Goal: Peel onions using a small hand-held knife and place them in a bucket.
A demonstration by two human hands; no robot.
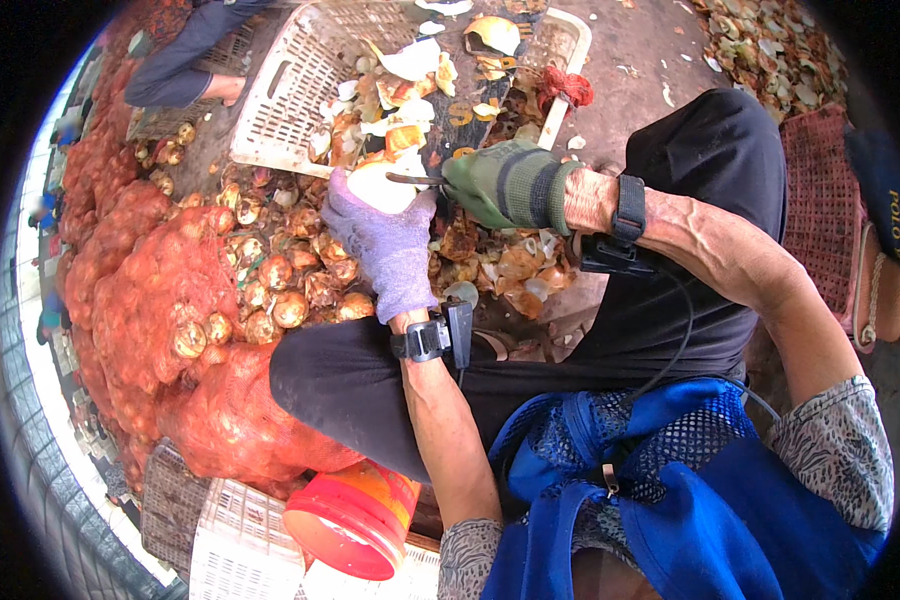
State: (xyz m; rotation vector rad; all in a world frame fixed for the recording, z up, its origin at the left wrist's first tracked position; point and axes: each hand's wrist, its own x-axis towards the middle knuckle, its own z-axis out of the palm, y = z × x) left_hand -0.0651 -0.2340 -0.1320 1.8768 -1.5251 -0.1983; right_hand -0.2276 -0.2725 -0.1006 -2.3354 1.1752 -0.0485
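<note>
Gripping pale onion (pixel 383 190), left hand (pixel 385 235) (purple-gloved); right hand (pixel 505 185), green-gloved, closed around dark tool (pixel 416 181).

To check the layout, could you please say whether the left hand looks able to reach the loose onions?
Likely yes: nothing blocks the loose onions beside the left hand, though it holds a white onion.

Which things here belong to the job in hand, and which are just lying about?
Seemingly in use: pale onion in the left hand; thin dark tool in the right hand; loose onions nearby; white basket.

Seemingly lying about: red bucket; pinkish crate; white crate at lower left.
</note>
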